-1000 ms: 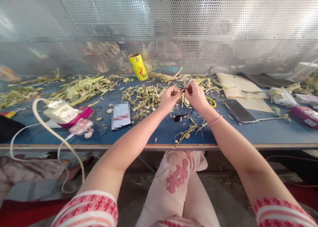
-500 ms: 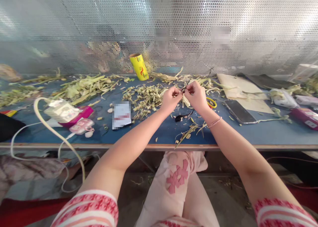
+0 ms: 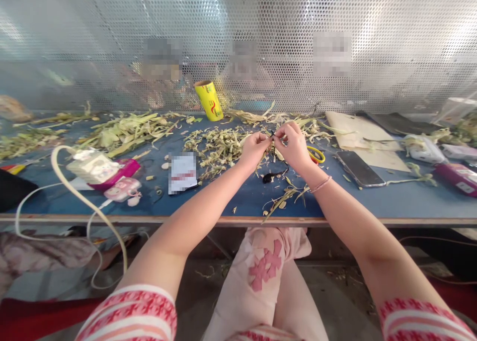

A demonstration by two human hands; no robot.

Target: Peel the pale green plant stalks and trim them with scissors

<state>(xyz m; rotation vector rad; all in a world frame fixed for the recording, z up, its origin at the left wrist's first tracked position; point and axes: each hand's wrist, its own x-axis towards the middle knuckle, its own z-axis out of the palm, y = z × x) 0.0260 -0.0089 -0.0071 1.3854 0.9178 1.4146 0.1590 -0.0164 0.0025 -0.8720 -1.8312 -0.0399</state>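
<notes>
Both hands meet above the table, fingertips pinched close together. My left hand (image 3: 255, 149) and my right hand (image 3: 292, 143) grip a thin black cord (image 3: 272, 134) between them, its short dark ends showing at the fingertips. Just below the hands lies a small black tangle (image 3: 268, 178) of what looks like the same cord, a strand running from it up to the right. A yellow loop (image 3: 316, 155), perhaps a scissors handle, shows behind my right wrist. Dry pale-green plant scraps (image 3: 223, 146) are heaped left of the hands.
A yellow cardboard tube (image 3: 208, 101) stands by the perforated metal panel (image 3: 283, 23). A phone (image 3: 360, 169) and brown paper (image 3: 359, 127) lie to the right. At left are a power adapter (image 3: 95, 167) with cables and another pile of stalks (image 3: 122, 132). The table edge (image 3: 238, 220) runs above my lap.
The fingertips have shifted slightly, and more of the black cord shows between them. My right hand's fingers have turned a little. The things on the table stay put.
</notes>
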